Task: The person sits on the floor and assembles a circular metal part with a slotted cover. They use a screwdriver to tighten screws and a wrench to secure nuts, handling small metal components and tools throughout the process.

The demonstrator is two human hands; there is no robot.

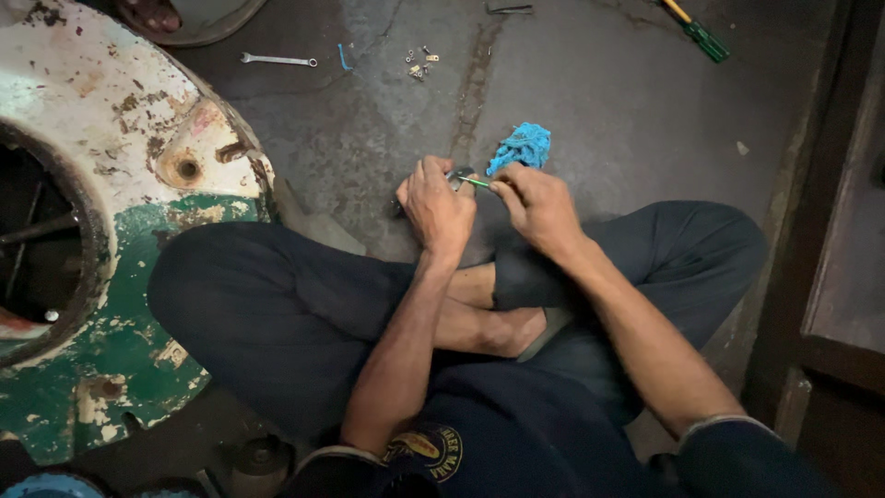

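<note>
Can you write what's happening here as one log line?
left hand: grips small metal part | right hand: holds thin green tool to it | blue rag: on floor

Silver spanner (278, 60), small loose screws (419, 65), green-handled screwdriver (702, 37), rusted white-and-green round housing (120, 138) on concrete floor (599, 111).

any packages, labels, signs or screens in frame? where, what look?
No packages, signs or screens.
Shirt patch: bottom centre, on the person's dark shirt; round, yellow and red, partly hidden.
</note>
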